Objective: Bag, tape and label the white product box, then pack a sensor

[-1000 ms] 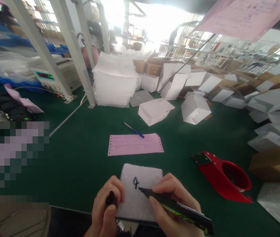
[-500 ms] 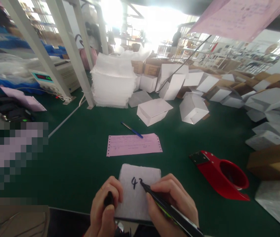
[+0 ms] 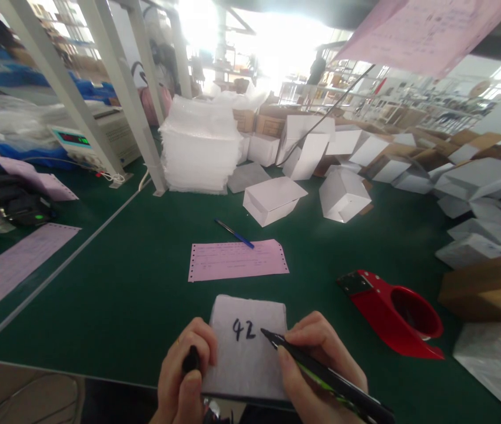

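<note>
A whitish, wrapped-looking square packet (image 3: 244,368) lies at the front edge of the green table, with "42" written on it in black. My right hand (image 3: 321,365) is closed around a black marker (image 3: 316,368), its tip at the packet's surface just right of the "2"; whether it touches I cannot tell. My left hand (image 3: 188,365) is closed on the marker's black cap (image 3: 191,359), its fingers against the packet's left side. Beyond the packet lies a pink printed slip (image 3: 238,261) with a blue pen (image 3: 235,234) across its upper edge.
A red tape dispenser (image 3: 395,312) lies to the right, near a brown carton (image 3: 488,285). White boxes (image 3: 272,200) and a stack of white foam sheets (image 3: 199,144) stand at the back. Metal posts (image 3: 122,88) and a digital scale (image 3: 95,138) are at the left.
The "2" beside the "4" is now fully written. My right hand has shifted slightly right with the marker; my left hand still keeps the cap.
</note>
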A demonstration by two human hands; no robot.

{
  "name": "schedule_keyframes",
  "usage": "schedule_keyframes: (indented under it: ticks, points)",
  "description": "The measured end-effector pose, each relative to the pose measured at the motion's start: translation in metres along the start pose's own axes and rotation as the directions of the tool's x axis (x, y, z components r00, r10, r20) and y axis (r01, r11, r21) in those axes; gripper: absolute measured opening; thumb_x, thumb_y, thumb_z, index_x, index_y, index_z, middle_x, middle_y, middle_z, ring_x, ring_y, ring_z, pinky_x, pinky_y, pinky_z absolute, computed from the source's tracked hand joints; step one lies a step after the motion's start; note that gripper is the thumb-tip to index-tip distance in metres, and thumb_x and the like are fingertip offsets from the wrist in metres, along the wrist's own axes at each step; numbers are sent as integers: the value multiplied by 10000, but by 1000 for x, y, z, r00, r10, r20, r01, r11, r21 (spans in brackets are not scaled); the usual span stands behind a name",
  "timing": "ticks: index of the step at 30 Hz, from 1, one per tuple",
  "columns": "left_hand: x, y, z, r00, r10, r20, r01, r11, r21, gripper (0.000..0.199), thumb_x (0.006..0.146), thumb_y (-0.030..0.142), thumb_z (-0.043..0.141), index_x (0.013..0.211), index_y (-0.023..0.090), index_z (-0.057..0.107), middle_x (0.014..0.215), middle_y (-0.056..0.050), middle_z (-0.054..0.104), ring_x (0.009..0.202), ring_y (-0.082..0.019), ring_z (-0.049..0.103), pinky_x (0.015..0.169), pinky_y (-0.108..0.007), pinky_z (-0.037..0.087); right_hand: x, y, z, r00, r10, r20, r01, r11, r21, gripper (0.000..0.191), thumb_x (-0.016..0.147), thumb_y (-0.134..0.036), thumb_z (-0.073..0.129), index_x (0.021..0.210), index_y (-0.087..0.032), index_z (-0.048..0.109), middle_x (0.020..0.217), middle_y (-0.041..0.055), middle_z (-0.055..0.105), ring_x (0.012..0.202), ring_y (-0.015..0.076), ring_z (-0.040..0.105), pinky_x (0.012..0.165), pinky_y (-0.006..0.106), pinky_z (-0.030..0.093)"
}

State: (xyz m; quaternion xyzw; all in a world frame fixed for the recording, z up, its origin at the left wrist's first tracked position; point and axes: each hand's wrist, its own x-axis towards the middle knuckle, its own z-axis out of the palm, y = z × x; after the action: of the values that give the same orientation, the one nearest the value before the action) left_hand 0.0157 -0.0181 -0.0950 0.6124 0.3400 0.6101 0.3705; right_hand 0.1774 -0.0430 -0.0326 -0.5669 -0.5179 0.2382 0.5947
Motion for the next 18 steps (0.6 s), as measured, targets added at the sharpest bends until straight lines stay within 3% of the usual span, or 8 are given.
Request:
schedule_keyframes:
  ticks: [7, 18]
  points:
    - [0, 1, 0, 1000, 6, -8, -6, 1000, 6, 422, 1111, 483, 352, 791, 225, 447, 732, 16, 452, 643, -166, 415, 567, -324, 331, 2, 4, 1, 994, 9, 105, -3, 998, -61, 126, 903, -164, 683, 880, -287, 693, 839, -41, 614, 687, 134, 583, 544, 262, 392]
    - [0, 0, 1, 1000, 3, -2, -3, 1000, 3, 419, 1113, 474, 342, 793, 225, 450, 731, 16, 447, 635, -166, 408, 557, -322, 325, 4, 3, 0, 988, -19, 153, 42, 988, -148, 113, 911, -174, 663, 851, -270, 665, 802, -56, 598, 665, 115, 576, 562, 249, 410]
